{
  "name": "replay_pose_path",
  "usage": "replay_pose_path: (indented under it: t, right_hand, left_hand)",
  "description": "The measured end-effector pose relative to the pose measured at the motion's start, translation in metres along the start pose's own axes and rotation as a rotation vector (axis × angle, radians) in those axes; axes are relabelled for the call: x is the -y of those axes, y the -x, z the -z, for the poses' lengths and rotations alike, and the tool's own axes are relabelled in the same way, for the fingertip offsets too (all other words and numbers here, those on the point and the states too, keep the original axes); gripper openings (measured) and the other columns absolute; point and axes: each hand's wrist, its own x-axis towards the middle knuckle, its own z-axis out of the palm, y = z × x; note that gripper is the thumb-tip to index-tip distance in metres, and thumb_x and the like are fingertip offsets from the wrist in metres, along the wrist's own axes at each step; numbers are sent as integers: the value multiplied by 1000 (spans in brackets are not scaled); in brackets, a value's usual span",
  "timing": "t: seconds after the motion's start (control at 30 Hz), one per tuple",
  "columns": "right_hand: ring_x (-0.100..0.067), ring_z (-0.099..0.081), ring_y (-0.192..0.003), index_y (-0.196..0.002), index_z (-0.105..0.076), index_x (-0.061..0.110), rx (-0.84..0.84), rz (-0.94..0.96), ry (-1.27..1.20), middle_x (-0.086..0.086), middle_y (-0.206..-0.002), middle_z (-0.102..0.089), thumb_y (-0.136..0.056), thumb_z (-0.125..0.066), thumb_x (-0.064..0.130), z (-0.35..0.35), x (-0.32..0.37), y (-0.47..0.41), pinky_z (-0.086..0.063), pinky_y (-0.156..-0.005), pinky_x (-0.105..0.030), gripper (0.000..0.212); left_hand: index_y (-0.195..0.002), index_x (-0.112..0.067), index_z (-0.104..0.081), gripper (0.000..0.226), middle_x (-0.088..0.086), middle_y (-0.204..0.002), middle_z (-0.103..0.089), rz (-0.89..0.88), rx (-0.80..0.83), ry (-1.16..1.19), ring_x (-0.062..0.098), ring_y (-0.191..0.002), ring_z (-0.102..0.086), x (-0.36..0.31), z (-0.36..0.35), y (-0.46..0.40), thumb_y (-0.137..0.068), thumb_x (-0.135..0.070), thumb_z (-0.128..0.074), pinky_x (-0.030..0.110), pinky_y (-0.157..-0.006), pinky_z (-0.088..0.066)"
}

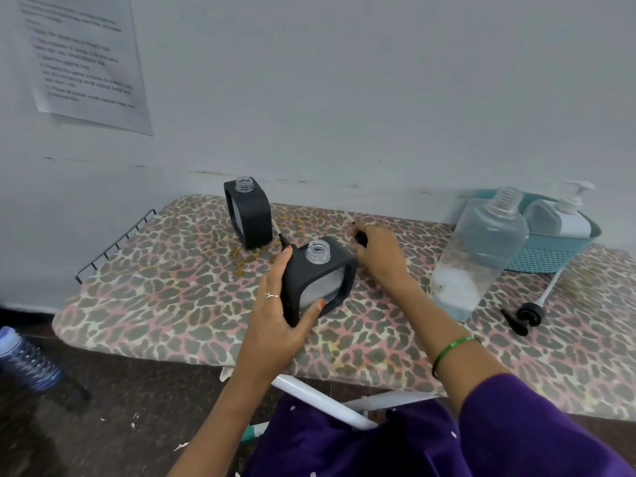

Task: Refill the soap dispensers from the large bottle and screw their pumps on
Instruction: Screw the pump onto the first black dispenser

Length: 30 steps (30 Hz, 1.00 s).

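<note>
- The left hand (275, 315) wraps its grip around the near black-framed square clear dispenser (318, 278) on the leopard-print surface (172, 287), likely steadying it.
- The right hand (380, 254) curls onto a small black pump (360, 238) just behind it.
- The large clear bottle (481, 249) stands uncapped, right, presumably ready for pouring.

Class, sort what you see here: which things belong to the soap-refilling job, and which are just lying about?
Job:
near dispenser, held by left hand
far dispenser
large bottle
loose pump
black pump part under right hand

Lying about:
blue basket
white pump bottle
wall notice
floor bottle
</note>
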Motion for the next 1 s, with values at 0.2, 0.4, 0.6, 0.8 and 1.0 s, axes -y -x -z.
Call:
replay_pose_path:
  t: [0.2, 0.4, 0.6, 0.8, 1.0]
  right_hand:
    - [-1, -49, -55, -128, -51, 29, -137, 146, -257, 3, -76, -62, -91, -57, 16, 86, 40, 44, -41, -53, -10, 40]
    - [-10, -53, -66, -98, -63, 23, -173, 133, -703, -13, -78, -59, -81, -74, 19, 156, 63, 93, -48, -64, -24, 21]
    - [-10, -53, -66, -88, -66, 18, -157, 134, -657, -11, -83, -64, -80, -73, 17, 163, 71, 97, -46, -60, -21, 11]
    - [-7, -51, -61, -87, -66, 14, -98, 170, -507, 0, -73, -62, -77, -74, 24, 152, 83, 81, -44, -58, -24, 17]
    - [-17, -49, -62, -90, -69, 7, 190, 188, -317, -10, -72, -59, -73, -77, 36, 126, 93, 55, -40, -61, -33, 34]
  left_hand:
    - [-145, -50, -10, 95, -10, -143, -32, 24, 12, -36, -2, -129, -37, 5, -3, -1, -82, -20, -75, 6, -100, -33]
    - [-142, -56, -9, 98, -6, -143, -36, 50, -2, -54, 0, -123, -43, 5, -4, -1, -82, -15, -75, 1, -93, -36]
    - [-142, -51, -12, 96, -10, -138, -35, 61, -8, -80, -6, -117, -39, 3, -4, 0, -81, -14, -76, -5, -90, -29]
    - [-138, -60, -7, 99, -12, -138, -34, 66, -7, -100, -6, -117, -38, 2, -4, -1, -82, -15, -75, -6, -91, -29]
    - [-140, -58, -6, 99, -12, -141, -32, 70, 4, -99, -11, -118, -34, 2, -3, 0, -82, -16, -75, -7, -91, -26]
